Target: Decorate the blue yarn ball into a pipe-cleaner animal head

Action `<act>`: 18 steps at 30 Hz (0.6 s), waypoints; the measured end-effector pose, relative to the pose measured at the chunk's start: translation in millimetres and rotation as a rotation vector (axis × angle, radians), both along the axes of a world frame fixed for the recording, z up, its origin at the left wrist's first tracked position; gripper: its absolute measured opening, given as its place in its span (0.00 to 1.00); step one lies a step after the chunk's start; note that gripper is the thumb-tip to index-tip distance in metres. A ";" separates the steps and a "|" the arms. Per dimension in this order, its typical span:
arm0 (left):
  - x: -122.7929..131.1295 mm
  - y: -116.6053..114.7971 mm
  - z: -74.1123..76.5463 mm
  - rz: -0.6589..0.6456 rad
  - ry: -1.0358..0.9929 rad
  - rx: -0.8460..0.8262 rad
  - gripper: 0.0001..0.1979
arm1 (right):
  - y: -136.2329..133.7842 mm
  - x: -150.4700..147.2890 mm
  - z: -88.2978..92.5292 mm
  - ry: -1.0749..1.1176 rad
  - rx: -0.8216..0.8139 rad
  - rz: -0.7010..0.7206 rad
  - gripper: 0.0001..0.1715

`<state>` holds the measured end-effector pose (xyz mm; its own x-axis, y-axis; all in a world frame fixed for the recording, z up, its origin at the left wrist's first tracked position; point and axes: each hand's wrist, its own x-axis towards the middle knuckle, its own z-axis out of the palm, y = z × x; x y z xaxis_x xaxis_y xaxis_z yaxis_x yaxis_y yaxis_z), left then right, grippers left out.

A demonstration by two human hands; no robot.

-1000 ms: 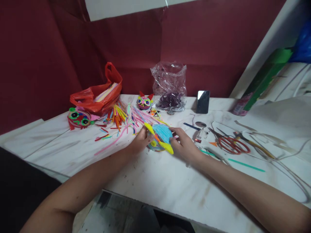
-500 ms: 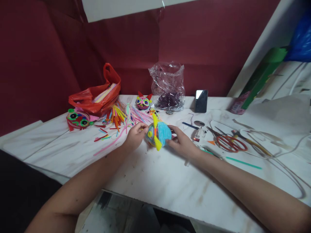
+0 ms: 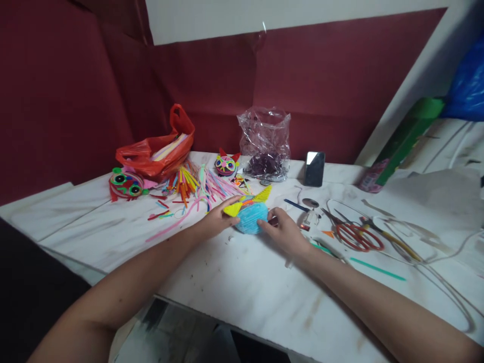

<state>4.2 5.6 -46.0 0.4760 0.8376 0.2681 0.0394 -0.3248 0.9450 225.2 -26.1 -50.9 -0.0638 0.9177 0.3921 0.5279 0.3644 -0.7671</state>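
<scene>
Between my hands is a round pipe-cleaner animal figure (image 3: 252, 219) with a light-blue back and two yellow pointed ears, held just over the marble-patterned table (image 3: 242, 282). My left hand (image 3: 220, 217) grips it from the left, beside one yellow ear, with the thumb on the blue side. On the right edge, the thumb and fingers of my right hand (image 3: 279, 227) close around the blue part. Its face is turned away from me. A similar figure with red ears (image 3: 227, 164) sits behind it, and a red figure with green-rimmed eyes (image 3: 127, 184) lies at the left.
A red plastic bag (image 3: 151, 151) and bundles of pipe cleaners (image 3: 219, 184) lie at the back left. Behind stand a clear bag (image 3: 264, 143) and a phone (image 3: 314, 169). To the right are a white glue gun (image 3: 310, 218), red-handled scissors (image 3: 359, 237), pliers (image 3: 393, 237) and a looping cord.
The figure has been turned between my hands: its yellow ears now point up and the blue back faces me. My left thumb has come onto the blue side. The view has tilted slightly upward.
</scene>
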 end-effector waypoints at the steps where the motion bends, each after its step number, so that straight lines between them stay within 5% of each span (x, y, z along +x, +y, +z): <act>1: -0.8 1.6 -1.5 0.000 -0.031 -0.001 0.36 | -0.4 -0.7 -0.8 0.002 -0.002 0.007 0.18; 12: -6.0 6.3 -5.3 0.032 -0.140 0.023 0.31 | -3.1 -3.6 -1.2 0.045 -0.095 0.041 0.19; 18: -3.8 1.7 -3.9 0.037 -0.124 -0.013 0.38 | -5.1 -3.7 1.2 0.028 -0.119 0.030 0.19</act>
<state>0.4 7.3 -49.9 0.4087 0.8577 0.3119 -0.0667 -0.3128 0.9475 221.6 -31.2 -49.6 -0.0821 0.9557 0.2826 0.4957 0.2852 -0.8203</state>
